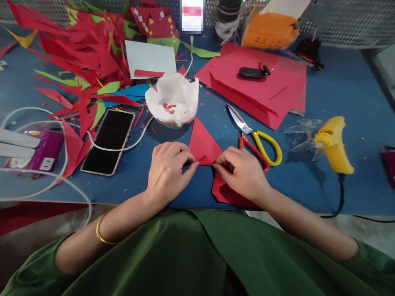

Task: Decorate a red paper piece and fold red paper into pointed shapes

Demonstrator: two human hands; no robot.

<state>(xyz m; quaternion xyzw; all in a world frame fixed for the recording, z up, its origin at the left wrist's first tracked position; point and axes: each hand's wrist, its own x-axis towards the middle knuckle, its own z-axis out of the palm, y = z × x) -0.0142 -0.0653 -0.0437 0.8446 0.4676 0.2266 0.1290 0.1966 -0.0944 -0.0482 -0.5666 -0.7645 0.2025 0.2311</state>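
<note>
Hands (169,170) pinch pointed, partly folded red paper (203,142).

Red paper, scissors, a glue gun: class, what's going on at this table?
A person's left hand and right hand pinch the near edge of a piece of red paper, which looks slightly folded there. Another red piece lies partly under the right hand. The scissors rest just beyond that hand, and the yellow glue gun is off to the right, unheld.

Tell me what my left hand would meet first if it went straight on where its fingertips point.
The folded red paper at the fingertips of your left hand; past that, probably your right hand, though depth is hard to judge.
</note>
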